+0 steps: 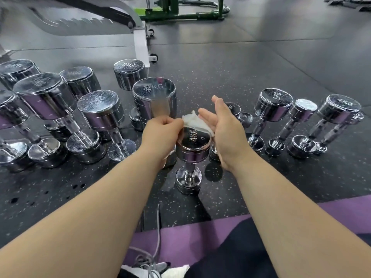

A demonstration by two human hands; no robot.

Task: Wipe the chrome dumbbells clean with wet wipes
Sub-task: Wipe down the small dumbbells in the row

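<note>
With my left hand (162,131) I'm pinching the wet wipe (195,122) atop the upright 4KG dumbbell (193,146). My right hand (227,135) is hovering just beside it, fingers (219,106) straight.

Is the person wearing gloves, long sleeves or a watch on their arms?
No. The left hand and the right hand are bare, with no gloves. No sleeve, watch, bracelet or ring shows anywhere along either arm in this view.

- Left hand (160,135): fingers curled, pinching a wipe (195,122) by its left edge.
- Right hand (224,133): fingers straight, palm turned toward the left hand, just beside the wipe.
- The 2 bare forearms reach forward, converging.
</note>
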